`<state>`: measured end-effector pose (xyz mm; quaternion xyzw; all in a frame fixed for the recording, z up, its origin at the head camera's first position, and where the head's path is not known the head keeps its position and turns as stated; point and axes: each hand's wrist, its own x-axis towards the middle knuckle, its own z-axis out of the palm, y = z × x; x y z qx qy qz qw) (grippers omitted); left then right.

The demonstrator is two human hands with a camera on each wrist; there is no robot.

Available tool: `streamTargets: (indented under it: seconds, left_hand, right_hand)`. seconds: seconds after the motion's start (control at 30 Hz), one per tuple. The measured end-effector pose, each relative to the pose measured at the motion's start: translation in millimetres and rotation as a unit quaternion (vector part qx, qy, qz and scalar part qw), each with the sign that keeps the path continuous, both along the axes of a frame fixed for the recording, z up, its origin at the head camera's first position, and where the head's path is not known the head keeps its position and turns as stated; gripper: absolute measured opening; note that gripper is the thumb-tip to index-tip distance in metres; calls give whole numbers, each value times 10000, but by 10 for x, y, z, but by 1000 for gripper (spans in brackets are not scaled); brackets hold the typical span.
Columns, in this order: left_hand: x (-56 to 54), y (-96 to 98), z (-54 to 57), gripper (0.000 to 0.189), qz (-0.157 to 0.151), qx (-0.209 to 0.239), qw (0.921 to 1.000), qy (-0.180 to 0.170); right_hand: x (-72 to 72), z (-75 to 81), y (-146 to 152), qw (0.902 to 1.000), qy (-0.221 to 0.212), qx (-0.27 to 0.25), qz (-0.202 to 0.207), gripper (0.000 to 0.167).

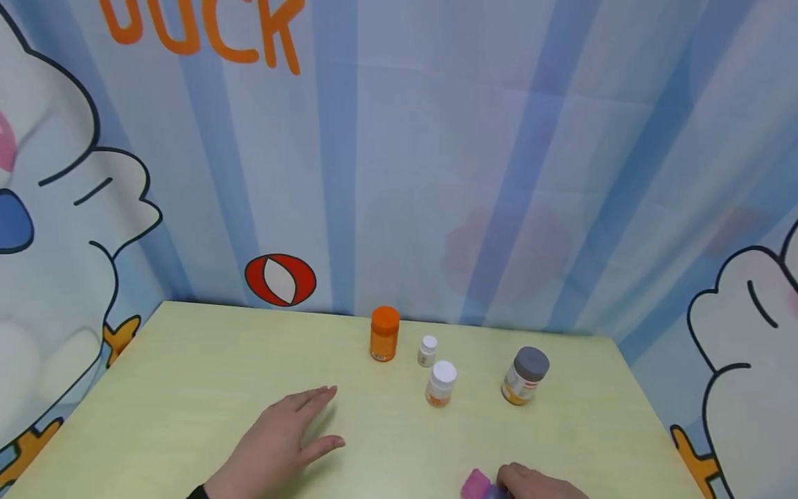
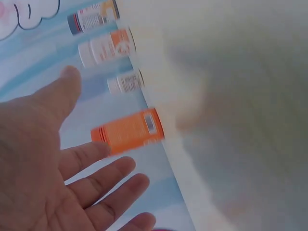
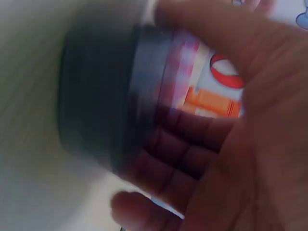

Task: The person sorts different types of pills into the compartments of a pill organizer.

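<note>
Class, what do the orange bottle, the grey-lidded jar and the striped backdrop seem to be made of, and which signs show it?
Orange bottle: probably smooth plastic, judging by its even moulded colour.
Grey-lidded jar: lid likely matte plastic, showing no bright highlight; body plastic or glass, unclear.
Striped backdrop: probably matte fabric, given its soft creases.

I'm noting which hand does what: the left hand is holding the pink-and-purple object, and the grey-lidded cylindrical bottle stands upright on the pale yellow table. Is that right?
Not quite: the right hand holds the pink-and-purple object, as the head view shows. The grey-lidded cylindrical bottle does stand upright on the pale yellow table.
</note>
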<state>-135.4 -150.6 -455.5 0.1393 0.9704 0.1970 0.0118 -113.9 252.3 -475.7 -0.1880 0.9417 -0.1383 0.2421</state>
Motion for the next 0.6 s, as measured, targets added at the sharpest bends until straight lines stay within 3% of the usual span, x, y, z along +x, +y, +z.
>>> streamTargets:
  seconds: [0.13,0.3,0.6]
  left_hand:
    - [41,144,-7,75,-469,215,9982,-303]
    - [27,359,-52,73,-795,388,9938,-677]
    - [-63,597,-102,71,-996,350,9902,-913]
  right_hand:
    - [-104,114,-288,9989,280,146,344,57]
    - [-246,181,-610,9946,747,140,703,47]
    - [-417,71,-888,9665,2156,-468,1308,46]
